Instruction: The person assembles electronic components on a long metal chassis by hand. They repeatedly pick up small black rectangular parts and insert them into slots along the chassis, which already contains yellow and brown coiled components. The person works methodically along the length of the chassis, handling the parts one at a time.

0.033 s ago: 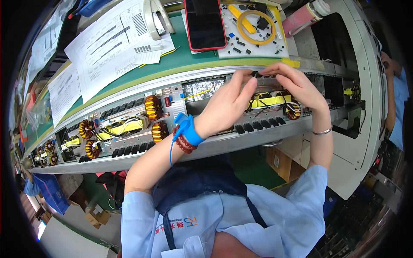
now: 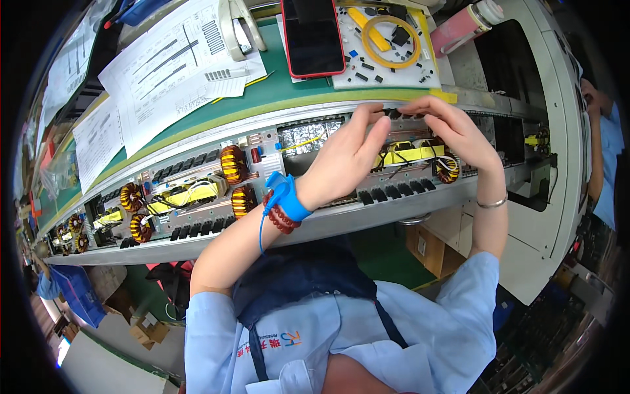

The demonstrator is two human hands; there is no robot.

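Observation:
Both hands reach over a circuit board (image 2: 377,182) in the metal rail, near its far edge. My left hand (image 2: 348,154), with a blue wrist strap (image 2: 289,200), has thumb and fingers apart beside a small black part (image 2: 393,113). I see nothing held between them. From the other side my right hand (image 2: 462,134) curves over the same row of black parts, index fingertip by that part, thumb apart from it. Whether either fingertip touches it is hard to tell. Below the hands sit a yellow-wrapped transformer (image 2: 410,155) and a copper-wound coil (image 2: 447,169).
More boards with coils (image 2: 233,164) stretch left along the metal rail (image 2: 315,226). Behind lie paper sheets (image 2: 164,72), a red-edged phone (image 2: 314,39) and a white foam pad (image 2: 420,72) with small parts and a tape roll (image 2: 415,49). A pink bottle (image 2: 462,29) and pale machine (image 2: 558,164) are right.
My left fingertips have drawn slightly left, away from the small black part. The right hand has shifted very slightly to the right. The boards have not moved.

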